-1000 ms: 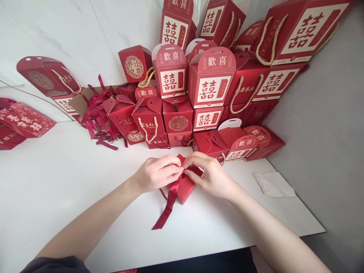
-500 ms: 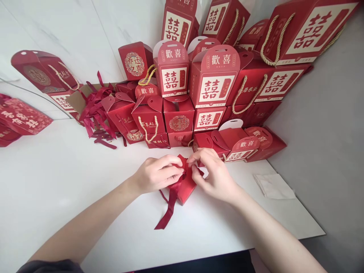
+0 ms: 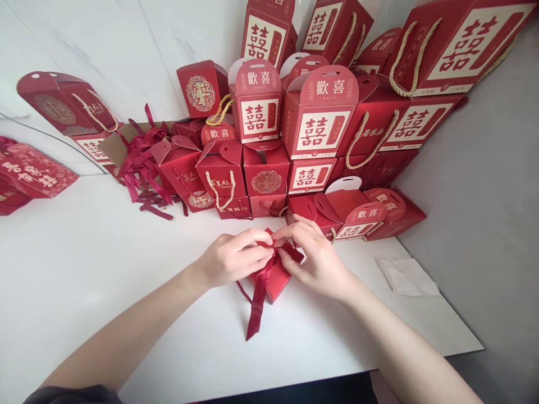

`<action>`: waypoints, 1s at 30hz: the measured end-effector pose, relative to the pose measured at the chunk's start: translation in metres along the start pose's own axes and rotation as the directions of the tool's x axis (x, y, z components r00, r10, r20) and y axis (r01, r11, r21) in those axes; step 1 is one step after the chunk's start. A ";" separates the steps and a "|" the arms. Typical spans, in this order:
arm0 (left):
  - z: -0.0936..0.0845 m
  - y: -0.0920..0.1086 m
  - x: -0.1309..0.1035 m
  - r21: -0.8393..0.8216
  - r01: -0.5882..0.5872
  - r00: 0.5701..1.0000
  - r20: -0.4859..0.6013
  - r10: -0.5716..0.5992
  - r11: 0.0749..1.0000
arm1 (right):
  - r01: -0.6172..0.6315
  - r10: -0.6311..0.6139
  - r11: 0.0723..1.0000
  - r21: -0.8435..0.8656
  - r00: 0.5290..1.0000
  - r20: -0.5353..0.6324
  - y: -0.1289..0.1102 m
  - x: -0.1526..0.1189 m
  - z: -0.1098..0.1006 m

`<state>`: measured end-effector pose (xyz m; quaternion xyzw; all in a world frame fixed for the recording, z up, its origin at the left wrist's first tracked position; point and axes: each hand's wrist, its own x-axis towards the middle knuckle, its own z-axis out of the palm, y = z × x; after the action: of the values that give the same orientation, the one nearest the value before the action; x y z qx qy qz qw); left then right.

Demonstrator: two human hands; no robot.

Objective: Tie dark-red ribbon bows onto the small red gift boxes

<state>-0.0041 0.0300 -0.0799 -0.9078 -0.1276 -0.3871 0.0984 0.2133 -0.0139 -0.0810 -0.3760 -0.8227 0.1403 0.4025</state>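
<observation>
Both hands [image 3: 238, 257], nearly closed, pinch ribbon [image 3: 259, 300] atop a red box [image 3: 278, 281] — stacked boxes [image 3: 314, 132] (some rope-handled) block the space behind.

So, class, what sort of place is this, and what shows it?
Probably a gift-packing corner, home or shop unclear: red gift boxes stand stacked by the wall, loose ribbons are heaped among them, and the left hand and right hand are at a ribbon on a small box.

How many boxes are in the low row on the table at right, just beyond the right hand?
3: the left box, partly covered by the right hand; the middle box beside it; and the right-hand box. More may be hidden behind.
</observation>
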 end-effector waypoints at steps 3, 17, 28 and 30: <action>0.002 0.001 0.000 0.006 0.027 1.000 -0.016 -0.027 1.000 | -0.019 0.016 0.998 -0.065 0.999 -0.052 -0.001 0.000 -0.001; 0.002 0.003 0.003 -0.011 -0.005 1.000 -0.019 0.005 1.000 | -0.026 0.027 1.000 -0.006 0.999 0.041 -0.003 0.001 0.004; 0.002 0.002 0.001 -0.003 -0.009 1.000 -0.016 0.009 1.000 | -0.174 -0.050 0.903 -0.393 0.866 -0.497 0.014 -0.009 -0.047; 0.001 0.004 0.003 0.011 -0.027 1.000 -0.015 0.027 1.000 | -0.145 -0.039 0.958 -0.248 0.790 -0.612 0.013 -0.012 -0.064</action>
<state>-0.0009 0.0271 -0.0787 -0.9060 -0.1167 -0.3917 0.1097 0.2738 -0.0180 -0.0540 -0.4776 -0.6487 -0.0961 0.5847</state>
